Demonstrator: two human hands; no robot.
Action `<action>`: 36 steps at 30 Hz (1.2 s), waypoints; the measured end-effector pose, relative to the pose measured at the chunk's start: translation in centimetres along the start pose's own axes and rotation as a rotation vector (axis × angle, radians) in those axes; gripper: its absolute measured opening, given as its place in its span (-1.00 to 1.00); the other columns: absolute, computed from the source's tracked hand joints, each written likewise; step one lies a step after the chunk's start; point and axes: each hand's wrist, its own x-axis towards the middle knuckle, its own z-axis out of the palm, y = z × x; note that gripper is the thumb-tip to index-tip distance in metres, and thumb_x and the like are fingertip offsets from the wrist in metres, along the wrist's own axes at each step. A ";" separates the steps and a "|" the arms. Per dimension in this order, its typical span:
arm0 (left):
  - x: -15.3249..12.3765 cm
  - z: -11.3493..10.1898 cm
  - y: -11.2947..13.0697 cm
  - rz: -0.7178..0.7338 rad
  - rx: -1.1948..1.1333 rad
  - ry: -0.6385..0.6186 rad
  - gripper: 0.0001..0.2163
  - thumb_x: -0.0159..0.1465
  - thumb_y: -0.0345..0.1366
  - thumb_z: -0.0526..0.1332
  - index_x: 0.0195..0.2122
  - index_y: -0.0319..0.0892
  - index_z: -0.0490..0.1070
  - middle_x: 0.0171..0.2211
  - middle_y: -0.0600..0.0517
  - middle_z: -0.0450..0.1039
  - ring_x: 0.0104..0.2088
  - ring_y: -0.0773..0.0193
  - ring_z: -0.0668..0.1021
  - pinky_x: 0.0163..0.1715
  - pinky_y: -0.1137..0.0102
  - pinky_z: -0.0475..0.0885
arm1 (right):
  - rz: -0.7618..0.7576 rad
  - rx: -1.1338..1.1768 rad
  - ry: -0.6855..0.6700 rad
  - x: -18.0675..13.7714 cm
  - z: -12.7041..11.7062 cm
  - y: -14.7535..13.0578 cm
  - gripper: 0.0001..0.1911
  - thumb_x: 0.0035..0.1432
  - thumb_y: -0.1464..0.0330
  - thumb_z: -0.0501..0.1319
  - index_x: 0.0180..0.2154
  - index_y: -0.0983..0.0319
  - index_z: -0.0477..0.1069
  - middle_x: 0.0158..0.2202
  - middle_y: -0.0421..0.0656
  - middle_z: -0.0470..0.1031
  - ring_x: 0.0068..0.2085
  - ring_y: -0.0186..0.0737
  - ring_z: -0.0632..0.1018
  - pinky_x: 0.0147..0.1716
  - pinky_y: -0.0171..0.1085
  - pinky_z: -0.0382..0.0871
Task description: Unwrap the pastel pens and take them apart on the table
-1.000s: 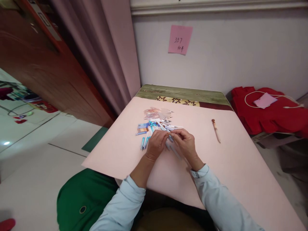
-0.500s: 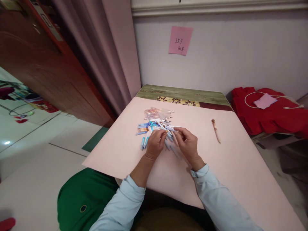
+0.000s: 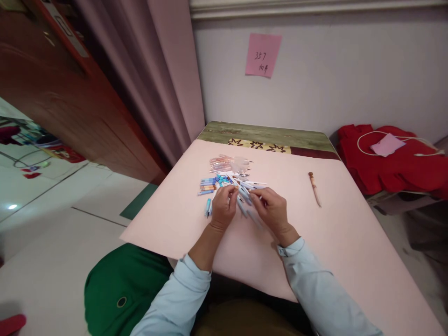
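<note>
My left hand (image 3: 224,207) is closed in a pinch over the near side of a pile of pen parts; whatever lies between thumb and forefinger is too small to make out. Facing it, my right hand (image 3: 271,210) is also pinched closed, its fingertips hiding what they hold. Between and behind the hands lie pale blue pen barrels (image 3: 242,208) and white refills with dark tips. Blue and orange printed pen pieces (image 3: 207,186) are lined up left of the pile, beside small turquoise parts (image 3: 220,178). Clear pinkish pen barrels (image 3: 224,163) lie farther back.
A pen with a brown topper (image 3: 314,189) lies alone on the right of the pale pink table cover (image 3: 336,242). Red cloth with a white cord (image 3: 413,161) is beyond the right edge. A green stool (image 3: 119,289) stands at the left, a wooden door (image 3: 87,112) behind it.
The small yellowish-brown tip that showed at my left fingertips is out of sight. My right fingertips have come slightly lower and nearer to my left hand.
</note>
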 end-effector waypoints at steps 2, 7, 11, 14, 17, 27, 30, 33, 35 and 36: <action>0.0 -0.1 0.0 -0.104 -0.049 0.063 -0.85 0.34 -0.25 0.14 -0.12 -0.16 0.38 -0.26 -0.05 0.55 -0.28 0.26 0.59 -0.22 0.38 0.46 | 0.168 0.079 -0.089 0.4 -1.0 0.4 -0.69 0.25 0.16 0.17 -0.39 0.23 0.52 -0.52 -0.21 0.48 -0.55 -0.38 0.38 -0.51 -0.37 0.24; 0.2 -0.4 0.3 -0.248 -0.142 0.084 -0.82 0.37 -0.20 0.08 -0.09 -0.15 0.32 -0.22 -0.05 0.59 -0.31 0.27 0.62 -0.24 0.39 0.47 | 0.371 0.082 -0.620 0.7 -3.0 1.2 -0.64 0.05 0.06 0.31 -0.53 0.22 0.47 -0.64 -0.29 0.37 -0.58 -0.39 0.32 -0.59 -0.37 0.08; 0.2 -0.5 0.6 -0.265 -0.145 0.079 -0.83 0.38 -0.20 0.06 -0.10 -0.14 0.29 -0.25 -0.04 0.60 -0.34 0.28 0.61 -0.27 0.40 0.47 | 0.375 -0.101 -0.818 0.7 -2.9 0.8 -0.73 -0.11 0.15 0.42 -0.54 0.19 0.48 -0.58 -0.26 0.46 -0.54 -0.34 0.39 -0.54 -0.35 0.11; 0.2 -0.5 0.6 -0.278 -0.160 0.082 -0.84 0.37 -0.20 0.06 -0.11 -0.14 0.27 -0.28 -0.02 0.59 -0.43 0.32 0.58 -0.36 0.43 0.46 | 0.364 -0.235 -0.842 0.8 -2.6 0.5 -0.77 -0.13 0.19 0.42 -0.53 0.18 0.47 -0.56 -0.26 0.48 -0.51 -0.33 0.39 -0.53 -0.34 0.09; 0.2 -0.5 0.7 -0.294 -0.188 0.076 -0.85 0.37 -0.19 0.06 -0.13 -0.14 0.27 -0.31 0.01 0.58 -0.52 0.37 0.53 -0.44 0.45 0.43 | 0.343 -0.276 -0.857 0.9 -2.6 0.3 -0.81 -0.07 0.22 0.37 -0.52 0.18 0.45 -0.56 -0.26 0.47 -0.50 -0.33 0.39 -0.51 -0.34 0.09; 0.3 -0.6 0.1 -0.443 -0.486 0.076 -0.80 0.34 -0.12 0.10 -0.16 -0.14 0.25 -0.34 0.02 0.54 -0.57 0.41 0.49 -0.62 0.50 0.35 | 0.290 -0.362 -0.735 0.8 -2.4 0.4 -0.84 0.08 0.28 0.21 -0.50 0.19 0.36 -0.53 -0.22 0.46 -0.47 -0.32 0.39 -0.48 -0.35 0.04; 0.3 -0.5 -0.1 -0.464 -0.522 0.064 -0.78 0.34 -0.11 0.11 -0.15 -0.15 0.25 -0.35 0.02 0.53 -0.58 0.43 0.46 -0.63 0.52 0.33 | 0.300 -0.381 -0.698 0.8 -2.2 0.6 -0.84 0.10 0.29 0.19 -0.49 0.19 0.34 -0.54 -0.22 0.44 -0.48 -0.32 0.38 -0.49 -0.34 0.02; 0.3 -0.4 -0.3 -0.468 -0.523 0.057 -0.77 0.33 -0.12 0.12 -0.13 -0.16 0.25 -0.36 0.03 0.53 -0.59 0.45 0.46 -0.61 0.52 0.34 | 0.295 -0.385 -0.658 0.7 -2.0 0.6 -0.86 0.11 0.30 0.17 -0.46 0.19 0.33 -0.54 -0.22 0.44 -0.48 -0.31 0.38 -0.49 -0.34 0.01; 0.3 -0.3 -0.3 -0.478 -0.525 0.053 -0.77 0.32 -0.13 0.13 -0.11 -0.15 0.24 -0.37 0.04 0.52 -0.59 0.45 0.45 -0.59 0.52 0.36 | 0.291 -0.376 -0.624 0.6 -1.9 0.5 -0.89 0.11 0.31 0.15 -0.44 0.18 0.32 -0.53 -0.22 0.45 -0.49 -0.31 0.38 -0.49 -0.34 0.01; 0.3 -0.2 -0.4 -0.484 -0.526 0.049 -0.77 0.30 -0.15 0.15 -0.11 -0.15 0.23 -0.38 0.04 0.52 -0.59 0.44 0.46 -0.59 0.52 0.37 | 0.287 -0.366 -0.607 0.6 -1.8 0.4 -0.91 0.11 0.32 0.15 -0.42 0.18 0.32 -0.53 -0.22 0.45 -0.49 -0.31 0.39 -0.48 -0.34 0.01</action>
